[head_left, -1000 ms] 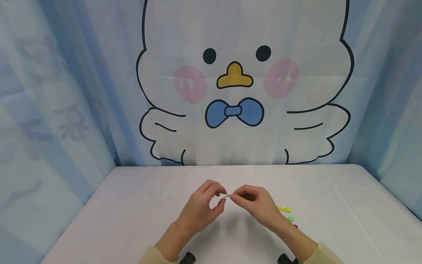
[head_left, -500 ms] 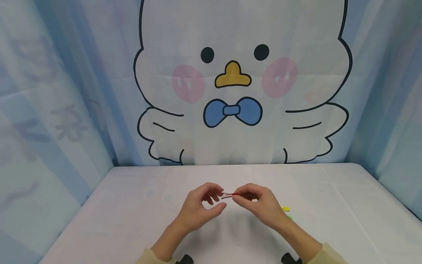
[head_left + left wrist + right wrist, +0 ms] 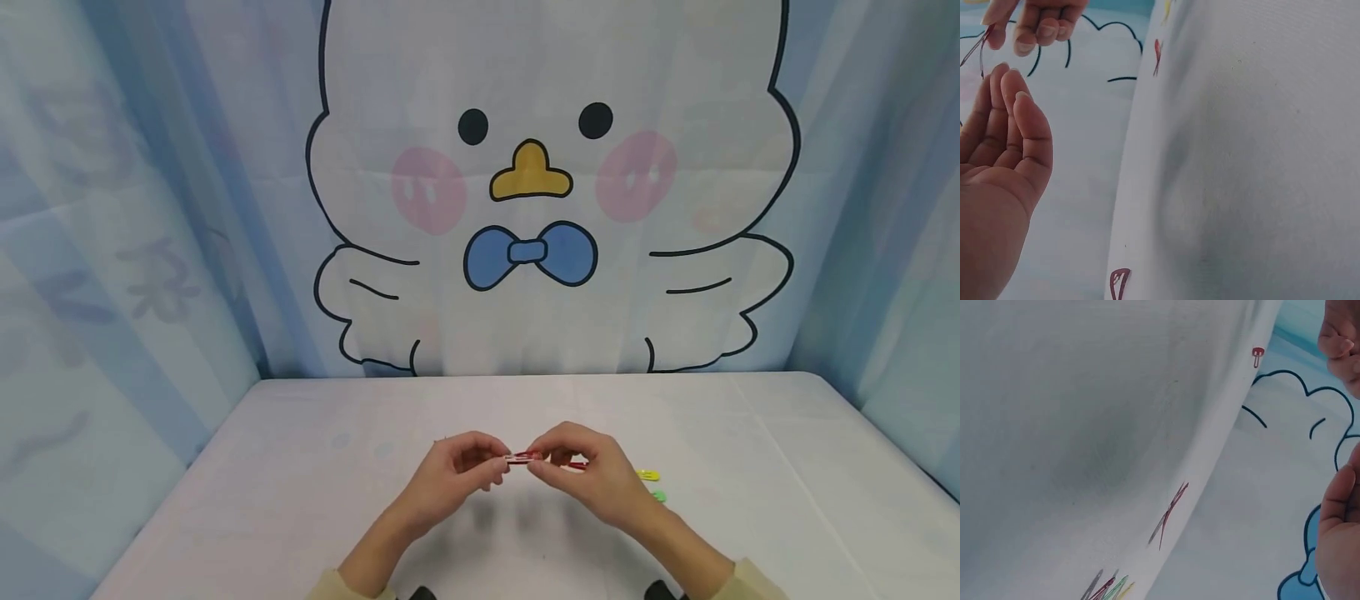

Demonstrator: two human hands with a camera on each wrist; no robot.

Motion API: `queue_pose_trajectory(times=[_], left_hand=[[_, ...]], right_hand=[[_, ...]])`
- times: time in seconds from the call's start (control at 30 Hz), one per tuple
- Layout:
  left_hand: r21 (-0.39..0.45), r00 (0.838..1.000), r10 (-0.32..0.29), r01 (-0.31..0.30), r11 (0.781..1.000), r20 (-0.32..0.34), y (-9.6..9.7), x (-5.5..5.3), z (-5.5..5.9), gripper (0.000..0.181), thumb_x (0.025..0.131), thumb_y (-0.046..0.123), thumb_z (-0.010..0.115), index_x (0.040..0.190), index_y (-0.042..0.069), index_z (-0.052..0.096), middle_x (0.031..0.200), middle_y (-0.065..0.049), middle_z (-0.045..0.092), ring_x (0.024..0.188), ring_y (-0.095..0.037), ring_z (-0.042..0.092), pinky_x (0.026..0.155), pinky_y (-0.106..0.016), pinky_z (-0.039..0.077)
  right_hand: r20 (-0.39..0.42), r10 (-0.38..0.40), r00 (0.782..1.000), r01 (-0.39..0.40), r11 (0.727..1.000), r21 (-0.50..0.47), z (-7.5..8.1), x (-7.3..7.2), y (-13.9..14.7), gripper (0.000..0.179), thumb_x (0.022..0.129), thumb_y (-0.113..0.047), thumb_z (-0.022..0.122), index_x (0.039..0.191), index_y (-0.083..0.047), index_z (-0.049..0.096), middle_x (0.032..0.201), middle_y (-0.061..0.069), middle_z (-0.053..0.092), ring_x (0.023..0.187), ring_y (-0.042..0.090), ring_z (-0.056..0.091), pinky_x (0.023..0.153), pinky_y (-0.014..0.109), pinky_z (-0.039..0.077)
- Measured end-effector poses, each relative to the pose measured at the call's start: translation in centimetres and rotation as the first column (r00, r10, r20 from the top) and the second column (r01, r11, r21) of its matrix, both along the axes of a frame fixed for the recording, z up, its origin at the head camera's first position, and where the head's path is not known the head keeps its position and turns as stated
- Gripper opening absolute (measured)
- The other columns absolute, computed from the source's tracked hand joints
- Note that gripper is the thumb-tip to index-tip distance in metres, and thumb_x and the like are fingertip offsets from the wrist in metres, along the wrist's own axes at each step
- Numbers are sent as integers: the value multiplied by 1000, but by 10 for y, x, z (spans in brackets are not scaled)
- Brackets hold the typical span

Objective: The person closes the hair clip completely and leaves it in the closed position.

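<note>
In the head view, a red snap hair clip point(image 3: 520, 458) is held above the table between both hands. My right hand point(image 3: 585, 467) pinches its right part with thumb and fingers. My left hand point(image 3: 453, 475) has its thumb and fingertips together at the clip's left end. The left wrist view shows the clip's split, open prongs point(image 3: 984, 47), with one tip right at my left fingertips. A second red hair clip point(image 3: 578, 465) lies on the table, partly hidden behind my right hand; its crossed, open form point(image 3: 1169, 512) shows in the right wrist view.
Yellow point(image 3: 648, 475) and green point(image 3: 659, 496) hair clips lie beside my right wrist, in a row of several clips. Another dark red clip point(image 3: 1119, 282) lies on the table's left part. A printed cloth point(image 3: 532, 317) hangs behind the table's far edge.
My left hand spread its fingers off the clip half a second ago; now its thumb and fingertips are back together at the left end. Both hands have come slightly lower.
</note>
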State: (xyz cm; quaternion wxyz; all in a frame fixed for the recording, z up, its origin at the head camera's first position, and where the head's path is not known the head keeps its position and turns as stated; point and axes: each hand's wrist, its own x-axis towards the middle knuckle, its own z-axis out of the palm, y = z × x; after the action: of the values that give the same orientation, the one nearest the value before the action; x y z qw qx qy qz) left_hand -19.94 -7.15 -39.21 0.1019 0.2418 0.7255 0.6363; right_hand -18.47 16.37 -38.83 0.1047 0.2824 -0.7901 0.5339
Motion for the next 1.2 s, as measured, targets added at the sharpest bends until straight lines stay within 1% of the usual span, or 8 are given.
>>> queue_pose_trajectory(times=[0.13,0.33,0.43,0.7,0.9,1.03,1.13,1.2], left_hand=[[42,1000,-3,2,999,13,0,0,-3,21,97,13,67,110,-4,67,93,-7,67,83,-23,62,74,-26,52],[88,1000,4,-5,996,17,2,2,-4,20,95,9,69,108,-7,67,93,-6,68,80,-17,61,73,-25,51],[95,1000,20,-22,995,18,2,2,-5,19,94,8,70,106,-7,67,93,-6,68,79,-15,61,74,-25,52],[99,997,76,-75,992,0,4,4,-6,13,92,3,72,101,-6,68,91,-6,68,78,-15,60,70,-24,51],[125,992,107,-98,987,-65,8,7,-6,12,91,1,72,99,-6,67,90,-8,67,78,-14,60,69,-24,51],[141,984,132,-114,983,-122,10,9,-6,11,90,1,73,98,-4,68,92,-14,67,78,-14,60,71,-24,52],[155,977,139,-114,981,-164,11,9,-6,11,91,1,73,99,-3,68,94,-18,66,80,-15,60,73,-26,53],[160,972,146,-117,980,-181,12,9,-6,10,91,1,73,99,-3,68,95,-18,66,81,-15,61,74,-26,54]], right_hand=[[-53,18,998,-18,1000,4,-1,0,-2,14,90,-8,77,100,-18,76,93,-4,70,81,17,62,73,30,54],[-113,44,993,-46,999,-16,-3,0,-3,16,89,-7,77,102,-18,76,93,3,71,80,16,61,72,29,54],[-136,55,989,-59,998,-29,-4,1,-3,15,90,-8,77,102,-17,76,93,6,71,79,16,61,71,29,54],[-165,50,985,-64,995,-80,-9,2,-6,19,88,1,76,99,-15,75,90,0,71,77,16,62,70,29,54],[-183,11,983,-34,992,-120,-11,2,-9,19,87,3,76,96,-14,74,87,-1,70,73,15,60,66,27,53],[-195,-23,980,-2,992,-128,-10,3,-10,19,87,3,76,94,-14,74,85,-1,69,70,14,59,64,26,52],[-192,-49,980,24,991,-132,-9,4,-11,19,86,3,76,93,-15,74,83,-2,69,69,14,59,63,26,51],[-189,-61,980,35,990,-137,-9,5,-12,19,86,3,76,92,-15,73,83,-3,69,69,14,59,63,26,51]])
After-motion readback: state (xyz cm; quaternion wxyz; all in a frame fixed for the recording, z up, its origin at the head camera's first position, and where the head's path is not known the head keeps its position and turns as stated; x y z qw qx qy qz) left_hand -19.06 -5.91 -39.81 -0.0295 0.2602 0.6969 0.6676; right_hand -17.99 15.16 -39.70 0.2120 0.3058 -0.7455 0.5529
